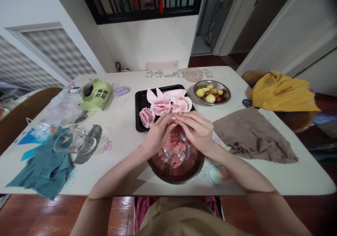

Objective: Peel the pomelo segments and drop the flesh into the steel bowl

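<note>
Above a steel bowl (pixel 155 169), my left hand (pixel 158 134) and my right hand (pixel 197 129) meet with fingers closed. Between their fingertips shows a small pink piece of pomelo (pixel 173 118), mostly hidden by the fingers. Loose red pomelo flesh (pixel 176 151) lies in the bowl below. Just beyond my hands, a black tray (pixel 138 104) carries pomelo chunks (pixel 161 106) with white membrane, and pale pink peel (pixel 176 93). My right hand covers part of the tray's near edge.
A steel bowl of small green and brown fruits (pixel 210 94) stands behind on the right. To the right lies a brown cloth (pixel 255 136). On the left are a glass pitcher (pixel 76 141), a teal cloth (pixel 47 167), a green package (pixel 97 93) and clear plastic (pixel 61 107).
</note>
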Tool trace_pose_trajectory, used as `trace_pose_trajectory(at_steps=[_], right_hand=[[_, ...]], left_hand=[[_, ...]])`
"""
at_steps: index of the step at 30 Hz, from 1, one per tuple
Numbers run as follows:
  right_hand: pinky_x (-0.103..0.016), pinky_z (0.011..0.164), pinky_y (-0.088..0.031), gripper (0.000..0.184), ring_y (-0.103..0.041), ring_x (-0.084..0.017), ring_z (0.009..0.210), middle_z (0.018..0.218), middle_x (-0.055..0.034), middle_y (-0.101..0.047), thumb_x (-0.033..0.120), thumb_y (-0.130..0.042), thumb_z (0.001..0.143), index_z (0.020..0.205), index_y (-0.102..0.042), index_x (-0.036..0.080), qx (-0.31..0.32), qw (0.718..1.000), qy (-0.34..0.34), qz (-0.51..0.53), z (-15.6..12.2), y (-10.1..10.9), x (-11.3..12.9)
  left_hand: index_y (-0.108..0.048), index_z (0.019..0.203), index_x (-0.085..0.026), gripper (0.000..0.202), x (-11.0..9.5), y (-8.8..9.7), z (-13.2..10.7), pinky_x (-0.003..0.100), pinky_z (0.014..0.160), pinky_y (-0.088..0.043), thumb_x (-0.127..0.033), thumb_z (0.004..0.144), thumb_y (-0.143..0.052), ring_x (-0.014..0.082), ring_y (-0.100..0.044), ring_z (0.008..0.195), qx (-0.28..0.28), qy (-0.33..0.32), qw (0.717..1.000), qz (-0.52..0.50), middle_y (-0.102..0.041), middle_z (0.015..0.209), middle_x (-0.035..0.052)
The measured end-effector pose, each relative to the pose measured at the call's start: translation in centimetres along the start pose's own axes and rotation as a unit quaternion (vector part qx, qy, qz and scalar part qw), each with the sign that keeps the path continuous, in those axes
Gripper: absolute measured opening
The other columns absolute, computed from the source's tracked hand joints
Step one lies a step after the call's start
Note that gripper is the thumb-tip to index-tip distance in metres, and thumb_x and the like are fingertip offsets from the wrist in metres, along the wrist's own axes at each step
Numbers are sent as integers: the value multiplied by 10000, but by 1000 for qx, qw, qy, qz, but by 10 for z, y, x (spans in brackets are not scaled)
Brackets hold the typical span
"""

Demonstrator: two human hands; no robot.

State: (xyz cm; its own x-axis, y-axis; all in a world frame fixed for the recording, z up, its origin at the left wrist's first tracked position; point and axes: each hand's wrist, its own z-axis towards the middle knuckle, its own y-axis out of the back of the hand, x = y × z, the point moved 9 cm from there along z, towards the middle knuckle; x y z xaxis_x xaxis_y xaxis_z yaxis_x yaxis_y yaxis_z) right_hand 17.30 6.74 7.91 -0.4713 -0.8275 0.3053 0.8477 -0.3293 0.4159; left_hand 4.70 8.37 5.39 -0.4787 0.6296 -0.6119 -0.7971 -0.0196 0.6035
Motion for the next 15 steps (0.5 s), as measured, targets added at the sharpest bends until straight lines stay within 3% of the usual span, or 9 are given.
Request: trace_pose_trajectory(at_steps=[4, 11, 15], right_hand=[[-358, 795, -632, 288, -747, -190, 873, 977, -41, -795, 88, -636, 934, 1150, -736, 251, -11, 1000, 13, -1, 3, 8, 6], [-341, 788, -627, 267, -738, -195, 851, 924, -58, -788, 82, -627, 934, 1150, -712, 215, -36, 995, 71, -64, 0, 11, 21], [-332, 796, -617, 276, -735, -195, 846, 886, -51, -778, 80, -629, 928, 1151, -711, 220, -59, 986, 112, -113, -6, 10, 16]], left_hand=[[-663, 1214, -212, 260, 1, 7, -1, 348, 956, -555, -240, 1062, -454, 190, -678, 1081, -53, -4, 997, -63, -713, 1166, 92], [-681, 1184, -235, 260, 1, 8, -10, 354, 973, -541, -277, 1068, -452, 189, -676, 1101, -109, 4, 990, -86, -722, 1177, 83], [-668, 1118, -225, 307, 4, 26, -16, 373, 974, -548, -353, 1084, -390, 192, -681, 1075, -177, 20, 981, -79, -723, 1147, 85]])
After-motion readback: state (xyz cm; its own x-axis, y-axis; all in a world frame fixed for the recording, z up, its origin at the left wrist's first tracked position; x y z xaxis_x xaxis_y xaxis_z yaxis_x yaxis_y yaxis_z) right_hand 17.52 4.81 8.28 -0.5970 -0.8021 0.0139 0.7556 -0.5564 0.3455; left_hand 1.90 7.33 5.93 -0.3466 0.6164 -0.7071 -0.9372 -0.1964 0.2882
